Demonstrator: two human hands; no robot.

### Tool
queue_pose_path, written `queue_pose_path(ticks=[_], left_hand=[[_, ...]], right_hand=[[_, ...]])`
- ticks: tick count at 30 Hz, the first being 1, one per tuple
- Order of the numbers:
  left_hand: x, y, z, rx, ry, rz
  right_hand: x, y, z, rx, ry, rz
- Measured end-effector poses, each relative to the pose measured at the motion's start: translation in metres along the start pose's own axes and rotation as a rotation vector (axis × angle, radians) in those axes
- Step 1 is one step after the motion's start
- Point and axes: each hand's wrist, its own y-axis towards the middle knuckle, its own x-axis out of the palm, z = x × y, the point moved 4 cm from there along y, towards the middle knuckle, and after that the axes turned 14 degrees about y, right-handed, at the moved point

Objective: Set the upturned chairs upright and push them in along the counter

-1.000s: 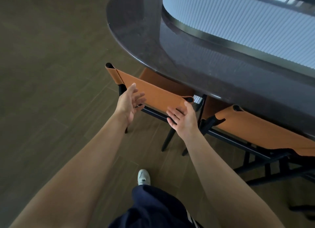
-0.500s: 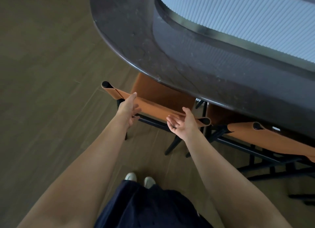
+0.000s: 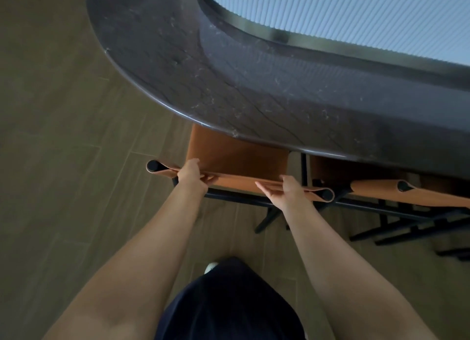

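As left hand (image 3: 191, 176), right hand (image 3: 287, 191) hold chair (image 3: 239, 159): upright.

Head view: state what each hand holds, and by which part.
Both grip the nearer chair by the top edge of its tan backrest: left hand toward the left end, right hand toward the right end.

tan chair (image 3: 236, 180), dark veined counter (image 3: 208, 85)
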Motion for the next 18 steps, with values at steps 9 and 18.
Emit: queue_pose_path(ticks=[9, 18], left_hand=[[0.010, 0.001, -0.005, -0.020, 0.037, -0.053], [0.062, -0.003, -0.009, 0.025, 0.015, -0.210]], right_hand=[[-0.008, 0.012, -0.013, -0.131, 0.046, 0.014], [-0.020, 0.015, -0.061, -0.161, 0.076, -0.022]])
